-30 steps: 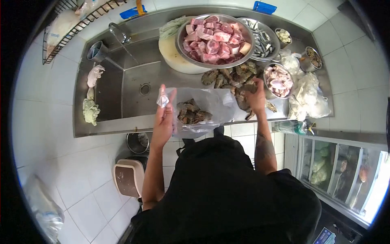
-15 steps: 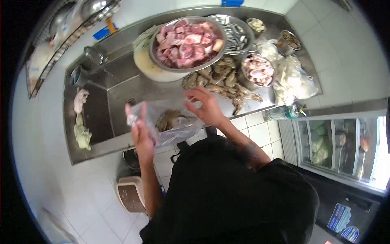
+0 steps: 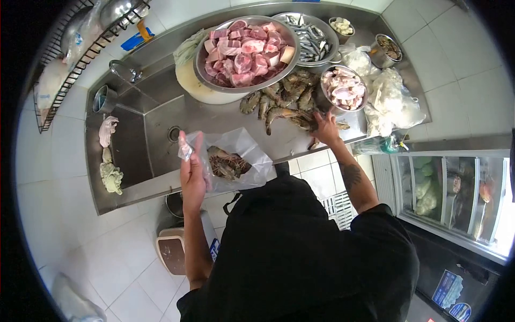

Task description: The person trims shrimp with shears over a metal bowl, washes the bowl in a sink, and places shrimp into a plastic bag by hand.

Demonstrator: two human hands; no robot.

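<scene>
My left hand [image 3: 194, 174] grips the edge of a clear plastic bag [image 3: 252, 153], its mouth facing up. Several shrimp [image 3: 228, 163] lie inside the bag. To the right, my right hand [image 3: 326, 130] is at the edge of a pile of large shrimp [image 3: 292, 94] on the steel counter, its fingers closed on a shrimp. The pile sits below a big bowl of meat chunks [image 3: 247, 53] and beside a smaller bowl of pale meat pieces [image 3: 343, 88].
A bowl of small fish [image 3: 308, 40] stands behind the shrimp. Plastic bags [image 3: 389, 102] lie at the right. The sink basin [image 3: 166, 115] with a faucet [image 3: 126, 71] is at the left. A glass-front fridge [image 3: 450, 190] stands at the lower right.
My right hand moved from the bag's mouth back right to the shrimp pile. The bag, held by my left hand, now shows its opening more widely. The view has shifted since the earliest frame.
</scene>
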